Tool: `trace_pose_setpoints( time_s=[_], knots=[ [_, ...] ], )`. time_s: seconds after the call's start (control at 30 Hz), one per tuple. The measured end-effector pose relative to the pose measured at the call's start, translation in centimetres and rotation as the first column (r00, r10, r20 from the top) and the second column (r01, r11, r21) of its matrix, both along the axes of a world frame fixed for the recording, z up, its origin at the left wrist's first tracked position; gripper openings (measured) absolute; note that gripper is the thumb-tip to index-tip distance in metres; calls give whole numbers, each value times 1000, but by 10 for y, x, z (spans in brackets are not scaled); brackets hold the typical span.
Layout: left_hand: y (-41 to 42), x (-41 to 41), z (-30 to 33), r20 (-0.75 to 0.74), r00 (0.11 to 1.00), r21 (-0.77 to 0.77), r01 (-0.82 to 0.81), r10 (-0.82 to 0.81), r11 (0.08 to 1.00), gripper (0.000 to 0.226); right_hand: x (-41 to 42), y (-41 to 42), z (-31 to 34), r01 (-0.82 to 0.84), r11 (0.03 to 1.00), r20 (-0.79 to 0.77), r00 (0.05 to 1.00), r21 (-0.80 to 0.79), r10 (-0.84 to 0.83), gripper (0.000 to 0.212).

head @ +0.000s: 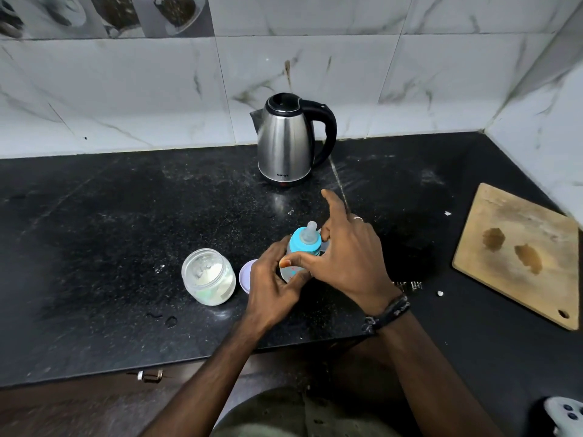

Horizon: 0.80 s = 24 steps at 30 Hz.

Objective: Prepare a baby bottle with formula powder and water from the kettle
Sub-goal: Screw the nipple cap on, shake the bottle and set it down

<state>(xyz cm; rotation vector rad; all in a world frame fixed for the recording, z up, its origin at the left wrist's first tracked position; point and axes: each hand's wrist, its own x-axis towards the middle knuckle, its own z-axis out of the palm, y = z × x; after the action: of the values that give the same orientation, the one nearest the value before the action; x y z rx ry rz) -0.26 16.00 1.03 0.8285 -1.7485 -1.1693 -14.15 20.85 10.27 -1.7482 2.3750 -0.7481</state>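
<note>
A baby bottle (304,242) with a blue collar and clear teat stands on the black counter (126,247), mid-frame. My left hand (273,283) grips the bottle's clear body from the left. My right hand (350,257) holds the blue collar between thumb and curled fingers, with the index finger pointing up. An open glass jar (209,276) with white formula powder sits just left of the bottle. A steel kettle (288,140) with a black handle stands behind, by the wall, lid closed.
A lilac lid (245,275) lies between jar and bottle, partly behind my left hand. A wooden cutting board (520,250) lies at the right. A white device (564,414) shows at the bottom right corner. Water drops (170,321) sit near the front edge.
</note>
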Motion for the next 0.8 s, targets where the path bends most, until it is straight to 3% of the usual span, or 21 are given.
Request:
trace_pose_setpoints(
  time_s=[0.07,0.17,0.23,0.37,0.47,0.63,0.67,0.73,0.8],
  knots=[
    [-1,0,1,-8,1000,-16,6,-6,1000,60,0,0,0,-18,999,18,1000,51,18,140],
    [-2,0,5,-28,1000,-22,-7,6,1000,56,-6,2,2,-157,987,377,917,47,128,130],
    [-2,1,7,-25,1000,-19,-15,15,1000,53,-10,3,1,-226,974,481,856,13,192,115],
    [-1,1,14,-25,1000,-19,-15,15,1000,52,-8,2,-3,-186,979,494,845,-88,205,103],
    [-1,2,13,-21,1000,-41,-18,17,999,52,-1,2,-2,-60,987,397,911,-147,114,113],
    [-1,3,9,-27,999,-30,-28,28,999,63,12,5,5,74,994,143,988,-76,-63,133],
    [-1,3,8,-31,999,-27,-25,25,999,61,12,6,5,62,996,161,986,-57,-52,138],
    [-2,4,7,-34,999,-28,-26,25,999,55,7,7,1,-38,999,346,937,-29,45,139],
    [-3,5,5,-16,999,-24,-28,28,999,50,1,6,-6,-171,984,562,810,-51,169,125]
  ],
)
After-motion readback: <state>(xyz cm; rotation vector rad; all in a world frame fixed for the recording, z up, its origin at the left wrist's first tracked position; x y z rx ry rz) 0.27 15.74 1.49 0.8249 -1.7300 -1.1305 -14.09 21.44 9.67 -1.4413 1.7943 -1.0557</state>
